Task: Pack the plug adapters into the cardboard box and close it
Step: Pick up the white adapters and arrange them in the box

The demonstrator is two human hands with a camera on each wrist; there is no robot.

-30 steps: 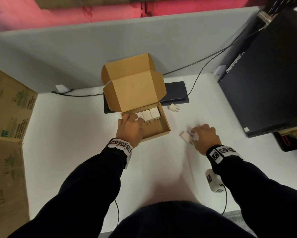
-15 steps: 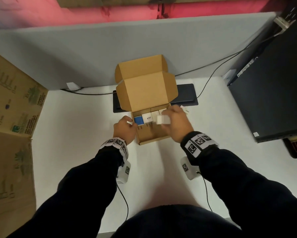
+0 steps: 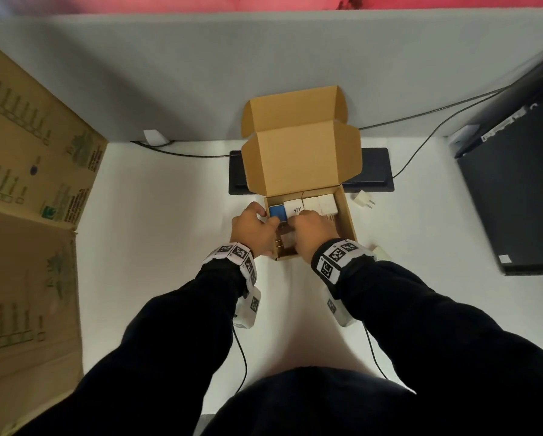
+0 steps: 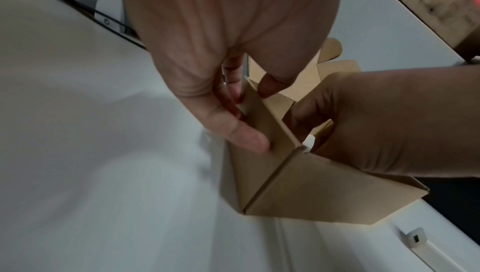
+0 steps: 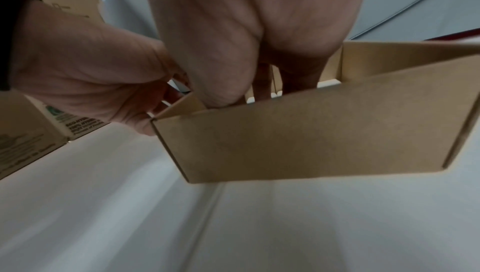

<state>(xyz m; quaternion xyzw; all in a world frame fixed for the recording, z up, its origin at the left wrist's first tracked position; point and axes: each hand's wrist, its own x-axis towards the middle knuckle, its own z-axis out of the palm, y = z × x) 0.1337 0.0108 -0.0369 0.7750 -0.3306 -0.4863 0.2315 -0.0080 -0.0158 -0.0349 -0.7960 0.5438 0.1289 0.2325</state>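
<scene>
We see the small brown cardboard box [image 3: 347,215] on the white table [image 3: 157,247], lid raised. Along its far wall stand a blue plug adapter [image 3: 277,211] and three white cube adapters [image 3: 311,205]. The left hand [image 3: 254,229] pinches the box's left wall, thumb inside, fingers [image 4: 246,137] outside. The right hand [image 3: 311,232] reaches inside; whether its fingers hold anything we cannot tell. Another white pronged adapter [image 3: 363,201] lies on the table just right of the box.
</scene>
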